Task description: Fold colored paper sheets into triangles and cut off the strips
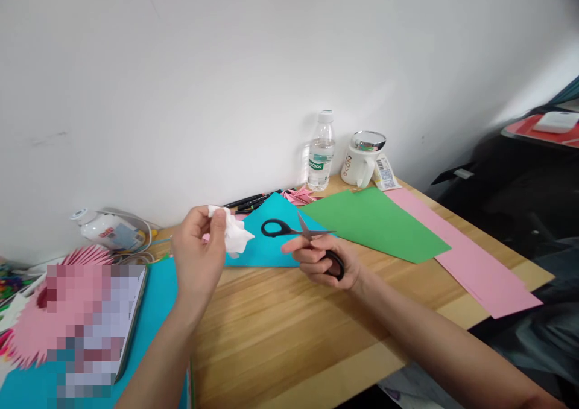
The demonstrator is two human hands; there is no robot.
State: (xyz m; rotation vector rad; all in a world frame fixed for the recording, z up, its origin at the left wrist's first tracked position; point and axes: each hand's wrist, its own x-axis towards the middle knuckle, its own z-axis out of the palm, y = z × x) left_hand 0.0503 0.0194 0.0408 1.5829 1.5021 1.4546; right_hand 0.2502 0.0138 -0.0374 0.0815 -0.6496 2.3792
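Observation:
Crumpled white tissue [235, 235] is pinched between the thumb and fingers of my left hand [201, 240], raised over the table. To its right, my right hand [323, 259] grips a pair of black-handled scissors [306, 228]. One handle loop lies within my right fingers, while the other loop points left toward the tissue, and the blades are spread apart. The tissue and the scissors do not touch. Below and behind them lies a blue sheet of paper [266, 240].
Green paper [384, 225] and pink strips [474, 258] lie right on the wooden table [271, 324]. A water bottle [321, 155] and white mug [359, 166] stand by the wall. At left are a white bottle [111, 231], a tablet-like device [131, 324] and a fringed pink paper piece [36, 330].

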